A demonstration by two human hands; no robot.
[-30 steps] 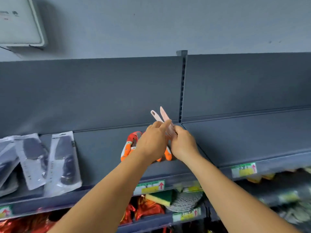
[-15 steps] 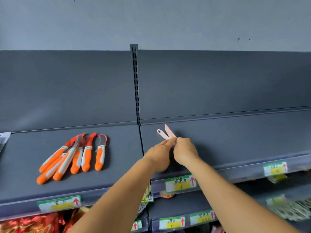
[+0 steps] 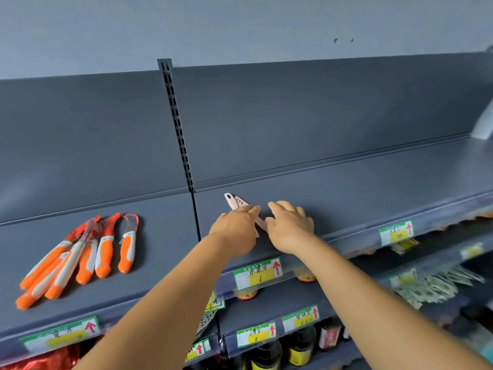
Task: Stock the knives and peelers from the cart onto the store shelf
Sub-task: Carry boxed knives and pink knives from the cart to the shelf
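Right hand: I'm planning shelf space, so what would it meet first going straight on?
Probably only bare shelf deck, then the shelf's back panel; the right hand points up and back, though depth is unclear.

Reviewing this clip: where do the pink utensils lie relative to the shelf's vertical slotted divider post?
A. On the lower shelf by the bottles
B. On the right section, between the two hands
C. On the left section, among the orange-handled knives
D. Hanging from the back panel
B: the pink utensils lie on the right shelf section, right of the divider post, between the left hand and right hand.
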